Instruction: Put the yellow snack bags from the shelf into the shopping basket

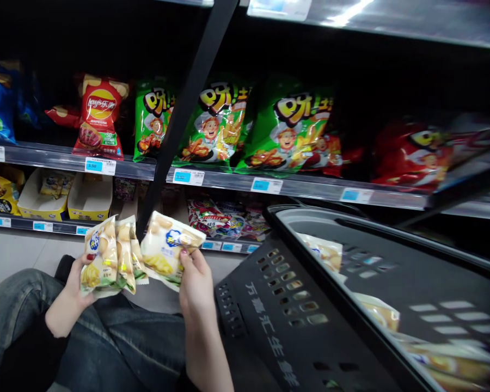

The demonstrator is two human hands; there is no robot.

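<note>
My left hand [75, 283] grips several small cream-and-yellow snack packets [100, 256], fanned side by side above my lap. Close to their right, my right hand [196, 275] pinches one similar snack packet [163, 245] with the thumb on its front. That packet's left edge meets or overlaps the fanned ones; I cannot tell whether they touch. A dark grey plastic shopping basket [261, 305] stands to the right of my right arm. Inside it lie more pale packets [375, 313], partly hidden by the basket's wall.
Ahead, a shelf [302, 188] carries green chip bags [288, 130] and a red chip bag [100, 117]. Below, open cardboard trays [90, 198] and colourful small bags [224, 220] sit on the bottom shelf. A dark slanted post [179, 120] crosses the shelf front. My bent legs [134, 337] are underneath.
</note>
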